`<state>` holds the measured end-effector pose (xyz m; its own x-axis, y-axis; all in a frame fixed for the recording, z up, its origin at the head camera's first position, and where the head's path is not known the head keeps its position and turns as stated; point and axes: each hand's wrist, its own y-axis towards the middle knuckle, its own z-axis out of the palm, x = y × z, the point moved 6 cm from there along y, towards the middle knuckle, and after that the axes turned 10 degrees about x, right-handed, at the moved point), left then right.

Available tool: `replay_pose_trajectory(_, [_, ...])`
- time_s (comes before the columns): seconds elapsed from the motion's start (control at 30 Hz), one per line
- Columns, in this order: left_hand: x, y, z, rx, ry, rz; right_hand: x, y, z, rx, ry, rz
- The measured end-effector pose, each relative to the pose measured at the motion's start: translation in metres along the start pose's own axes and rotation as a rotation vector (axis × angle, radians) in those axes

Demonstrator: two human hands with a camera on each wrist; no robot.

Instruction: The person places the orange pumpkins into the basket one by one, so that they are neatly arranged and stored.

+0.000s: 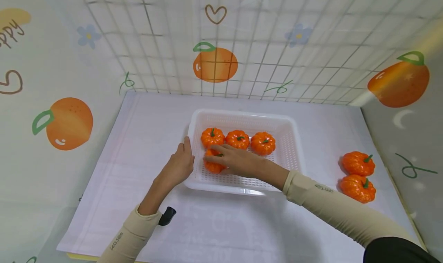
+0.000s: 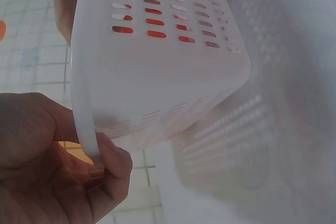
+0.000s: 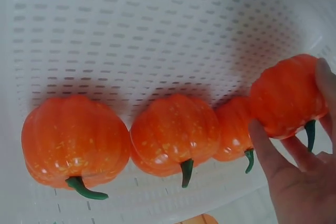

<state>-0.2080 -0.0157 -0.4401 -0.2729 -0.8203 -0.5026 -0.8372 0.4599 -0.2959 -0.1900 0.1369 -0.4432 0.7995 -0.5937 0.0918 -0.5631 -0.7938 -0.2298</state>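
A white plastic basket [image 1: 290, 147] with slotted walls stands on the table. My left hand [image 1: 176, 165] grips its left rim; in the left wrist view, thumb and fingers [image 2: 114, 167] pinch the rim from both sides. Inside the basket, my right hand [image 1: 242, 162] holds an orange toy pumpkin [image 3: 289, 98], its fingers around the sides and the green stem showing. Behind that one, a row along the far side is made up of a left pumpkin [image 1: 212, 138], a middle pumpkin [image 1: 237, 140] and a right pumpkin [image 1: 263, 143]. The right hand partly hides the held pumpkin in the head view.
Two more pumpkins, a rear one [image 1: 358, 163] and a front one [image 1: 357, 188], lie touching on the table's right side, beyond my right forearm. A white cloth [image 1: 145, 140] covers the table. A wire grid [image 1: 263, 59] rises along the back edge, with printed sheeting around.
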Motion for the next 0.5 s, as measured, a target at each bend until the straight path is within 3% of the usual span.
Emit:
replay_pose_trajectory(0.23, [-0.001,-0.001,-0.001,0.009,-0.009,-0.008,0.001,0.002,0.012,0.053,-0.053,-0.027])
replay_pose_trajectory(0.5, [-0.001,-0.001,0.000,0.010,-0.015,-0.010,0.009,0.007,0.013,0.058,-0.082,-0.045])
